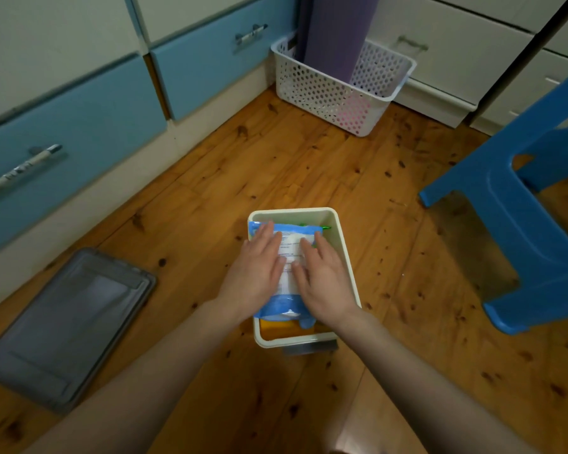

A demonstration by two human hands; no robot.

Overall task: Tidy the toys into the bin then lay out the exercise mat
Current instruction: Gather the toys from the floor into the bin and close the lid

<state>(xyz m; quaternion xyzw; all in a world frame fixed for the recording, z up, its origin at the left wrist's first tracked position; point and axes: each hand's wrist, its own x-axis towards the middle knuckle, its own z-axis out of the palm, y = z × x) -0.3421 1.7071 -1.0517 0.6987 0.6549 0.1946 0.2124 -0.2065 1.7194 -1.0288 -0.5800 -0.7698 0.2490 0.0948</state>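
Observation:
A cream rectangular bin (341, 244) stands on the wooden floor in the middle of the view. A blue and white flat packet (291, 245) lies on top of its contents. My left hand (254, 276) and my right hand (323, 280) both rest flat on the packet, fingers spread. Something orange (276, 329) shows under the packet at the near end, and a bit of green (325, 228) at the far end. The rolled purple exercise mat (338, 31) stands upright in a white perforated basket (312, 86) at the back.
A grey lid or tray (69, 326) lies on the floor at the left. Blue drawer fronts (79, 119) run along the left wall. A blue plastic stool (518, 204) stands at the right. White cabinets (466, 57) are behind the basket.

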